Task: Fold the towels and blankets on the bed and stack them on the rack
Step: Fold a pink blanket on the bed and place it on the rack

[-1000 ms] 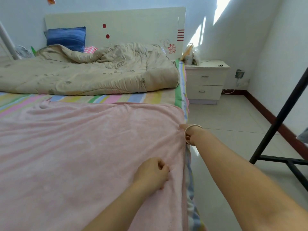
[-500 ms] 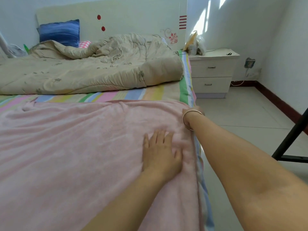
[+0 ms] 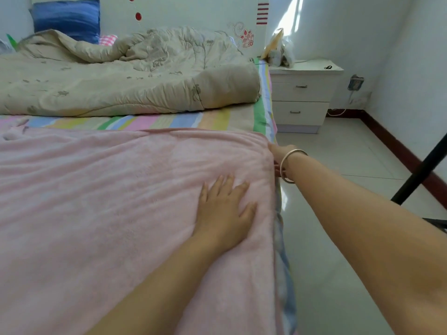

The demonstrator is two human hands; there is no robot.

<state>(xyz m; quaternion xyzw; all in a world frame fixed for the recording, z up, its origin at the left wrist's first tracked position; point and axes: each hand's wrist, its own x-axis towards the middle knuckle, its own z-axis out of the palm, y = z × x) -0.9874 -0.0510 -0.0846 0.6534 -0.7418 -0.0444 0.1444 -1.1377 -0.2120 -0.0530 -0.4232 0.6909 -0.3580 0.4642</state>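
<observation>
A person's left hand [image 3: 225, 213] lies flat, palm down, on a pink blanket [image 3: 108, 201] spread across the near half of a bed. The fingers [image 3: 223, 184] are straight and fanned apart, and they press the fleece just inside its right-hand edge, gripping nothing. The blanket runs under the whole palm and away to the left. Its right border lies along the side of the mattress, just beside the thumb.

Farther along that edge, the right hand [image 3: 278, 153] meets the blanket's far right corner where it folds over the bed's side. A silver bangle [image 3: 281, 165] circles the wrist. The wrist and the cloth hide the fingers, so it cannot be told whether they are curled on the corner or only touching it.

Beyond the blanket a striped sheet [image 3: 169, 120] in pastel bands shows, then a rumpled beige quilt [image 3: 121, 81] heaped toward the headboard [image 3: 193, 10], with a blue pillow [image 3: 67, 18] behind it at the left. To the right of the bed stands a white nightstand [image 3: 302, 100] with bags [image 3: 278, 52] on top. A slanting bar of the black rack frame [image 3: 420, 170] crosses the tiled floor [image 3: 338, 238] at the far right, well apart from the blanket.
</observation>
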